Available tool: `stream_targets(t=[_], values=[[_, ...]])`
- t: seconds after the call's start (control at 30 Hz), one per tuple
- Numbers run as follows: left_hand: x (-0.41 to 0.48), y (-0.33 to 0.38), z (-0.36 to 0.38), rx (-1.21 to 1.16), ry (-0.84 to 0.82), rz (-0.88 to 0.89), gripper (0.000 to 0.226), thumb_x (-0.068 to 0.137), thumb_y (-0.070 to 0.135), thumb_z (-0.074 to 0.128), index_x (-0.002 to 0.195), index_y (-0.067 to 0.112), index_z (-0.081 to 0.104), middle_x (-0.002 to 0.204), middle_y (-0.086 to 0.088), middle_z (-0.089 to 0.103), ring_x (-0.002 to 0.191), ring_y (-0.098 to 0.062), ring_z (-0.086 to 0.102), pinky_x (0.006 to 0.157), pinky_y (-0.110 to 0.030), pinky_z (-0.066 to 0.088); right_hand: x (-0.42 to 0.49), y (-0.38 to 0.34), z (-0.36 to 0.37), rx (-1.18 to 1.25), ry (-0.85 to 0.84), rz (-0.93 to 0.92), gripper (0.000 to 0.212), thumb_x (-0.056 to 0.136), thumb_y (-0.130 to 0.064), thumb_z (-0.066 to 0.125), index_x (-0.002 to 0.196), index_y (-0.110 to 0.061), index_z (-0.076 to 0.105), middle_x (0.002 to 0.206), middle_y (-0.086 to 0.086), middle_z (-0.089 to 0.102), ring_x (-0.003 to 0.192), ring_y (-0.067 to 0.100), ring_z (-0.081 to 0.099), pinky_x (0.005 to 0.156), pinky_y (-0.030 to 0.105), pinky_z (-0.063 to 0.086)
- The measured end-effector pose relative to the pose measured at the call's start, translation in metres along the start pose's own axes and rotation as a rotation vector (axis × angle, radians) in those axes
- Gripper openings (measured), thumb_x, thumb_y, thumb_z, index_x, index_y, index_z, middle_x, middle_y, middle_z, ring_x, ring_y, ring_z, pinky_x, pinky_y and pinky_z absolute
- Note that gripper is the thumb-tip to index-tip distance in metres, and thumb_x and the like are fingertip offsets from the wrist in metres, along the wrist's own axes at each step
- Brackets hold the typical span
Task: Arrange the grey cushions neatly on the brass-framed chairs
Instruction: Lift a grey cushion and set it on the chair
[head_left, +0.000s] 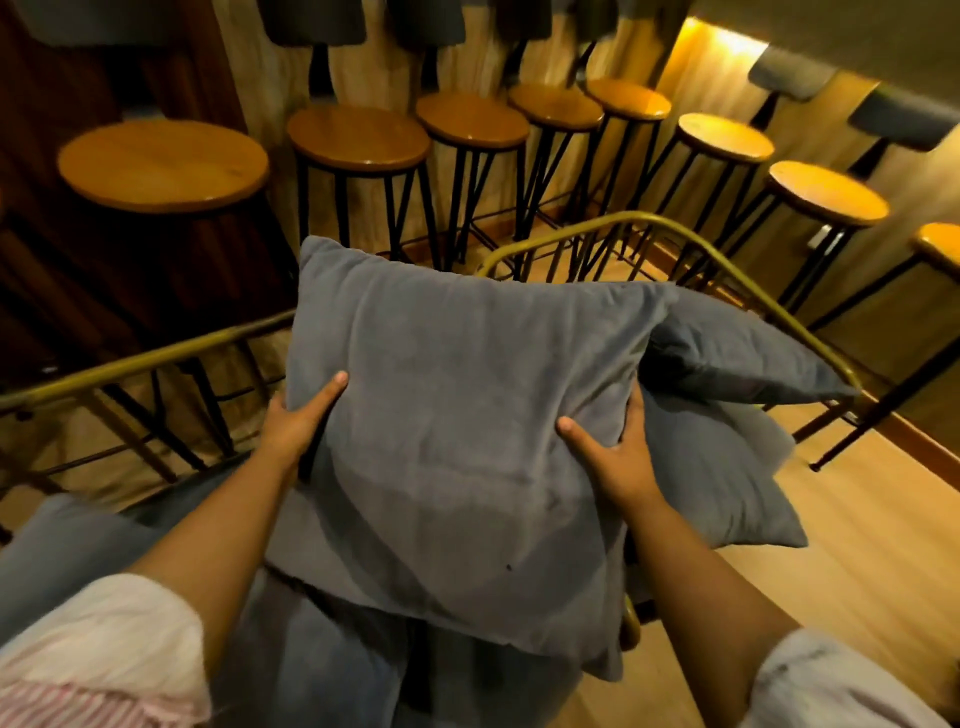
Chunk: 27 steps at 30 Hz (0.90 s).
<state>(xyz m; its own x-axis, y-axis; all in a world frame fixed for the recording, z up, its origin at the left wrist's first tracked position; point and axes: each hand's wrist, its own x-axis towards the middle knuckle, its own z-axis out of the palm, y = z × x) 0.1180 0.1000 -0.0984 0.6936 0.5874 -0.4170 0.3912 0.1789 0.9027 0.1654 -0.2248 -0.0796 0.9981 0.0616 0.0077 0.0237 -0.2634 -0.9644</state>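
Note:
I hold a large square grey cushion (457, 415) up in front of me, between both hands. My left hand (298, 415) grips its left edge, thumb on the front face. My right hand (615, 447) grips its right edge the same way. Behind it on the right, two more grey cushions (737, 353) lean inside the curved brass frame of a chair (675, 236). A second brass-framed chair (130, 364) stands on the left, with a grey cushion (67, 545) on its seat. The seat under the held cushion is mostly hidden.
A row of round wooden bar stools (358, 135) on black metal legs lines the wall behind the chairs and curves round to the right. Grey padded backrests (800, 73) hang on the wall above them. Light wooden floor (857, 561) shows at lower right.

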Motion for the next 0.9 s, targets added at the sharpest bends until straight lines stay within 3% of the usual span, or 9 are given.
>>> stream_targets(t=[0.07,0.13,0.23,0.4,0.5,0.63,0.77,0.9], values=[[-0.016,0.029,-0.001,0.041,0.001,0.053,0.089,0.068,0.055,0.073,0.143,0.017,0.041,0.146,-0.009,0.047,0.131,-0.034,0.046,0.104,-0.048,0.040,-0.001,-0.017,-0.010,0.044,0.045,-0.010,0.110,0.062,-0.053,0.080,0.150,-0.037,0.017,0.151,-0.014,0.033,0.128,0.008,0.040,0.103,0.031,0.038],[-0.037,0.061,0.002,0.071,-0.009,0.107,0.105,0.052,0.065,0.075,0.141,0.018,0.044,0.144,-0.008,0.050,0.128,-0.033,0.049,0.104,-0.049,0.042,-0.001,-0.037,-0.025,0.092,0.098,-0.017,0.096,0.071,-0.038,0.079,0.148,-0.035,0.021,0.152,-0.006,0.036,0.126,0.011,0.043,0.101,0.033,0.040],[-0.069,0.102,0.012,0.089,-0.020,0.165,0.108,0.050,0.068,0.077,0.140,0.019,0.045,0.142,-0.008,0.051,0.127,-0.034,0.050,0.105,-0.053,0.042,0.001,-0.066,-0.054,0.123,0.150,-0.030,0.099,0.065,-0.048,0.078,0.148,-0.035,0.024,0.150,-0.002,0.040,0.131,0.022,0.046,0.107,0.045,0.041],[-0.137,0.154,0.055,0.126,-0.060,0.246,0.110,0.053,0.069,0.075,0.146,0.027,0.033,0.148,-0.006,0.043,0.132,-0.035,0.044,0.108,-0.054,0.037,-0.002,-0.103,-0.130,0.135,0.180,-0.034,0.098,0.069,-0.051,0.076,0.149,-0.033,0.024,0.151,0.001,0.040,0.134,0.029,0.045,0.109,0.050,0.039],[-0.172,0.171,0.098,0.131,-0.130,0.294,0.103,0.064,0.059,0.076,0.148,0.030,0.025,0.153,-0.004,0.035,0.136,-0.034,0.039,0.111,-0.051,0.034,-0.005,-0.112,-0.184,0.136,0.188,-0.030,0.094,0.074,-0.047,0.074,0.150,-0.030,0.022,0.153,0.002,0.038,0.137,0.030,0.041,0.111,0.047,0.036],[-0.209,0.186,0.154,0.189,-0.255,0.335,0.103,0.066,0.051,0.078,0.150,0.029,0.022,0.155,-0.003,0.031,0.138,-0.031,0.037,0.111,-0.049,0.034,-0.005,-0.110,-0.250,0.090,0.197,0.006,0.089,0.075,-0.051,0.070,0.149,-0.024,0.027,0.149,0.003,0.043,0.134,0.027,0.043,0.099,0.035,0.037],[-0.227,0.191,0.207,0.204,-0.309,0.329,0.102,0.069,0.048,0.078,0.150,0.027,0.020,0.156,-0.005,0.029,0.139,-0.032,0.035,0.110,-0.049,0.033,-0.001,-0.100,-0.304,0.102,0.249,0.074,0.091,0.077,-0.052,0.068,0.151,-0.027,0.021,0.153,0.006,0.038,0.137,0.032,0.040,0.108,0.045,0.035],[-0.226,0.192,0.256,0.220,-0.316,0.308,0.102,0.069,0.049,0.077,0.150,0.026,0.019,0.156,-0.006,0.028,0.139,-0.033,0.034,0.110,-0.050,0.032,0.021,-0.090,-0.340,0.124,0.254,0.096,0.094,0.076,-0.052,0.070,0.152,-0.028,0.019,0.153,0.006,0.037,0.135,0.032,0.042,0.106,0.045,0.038]])
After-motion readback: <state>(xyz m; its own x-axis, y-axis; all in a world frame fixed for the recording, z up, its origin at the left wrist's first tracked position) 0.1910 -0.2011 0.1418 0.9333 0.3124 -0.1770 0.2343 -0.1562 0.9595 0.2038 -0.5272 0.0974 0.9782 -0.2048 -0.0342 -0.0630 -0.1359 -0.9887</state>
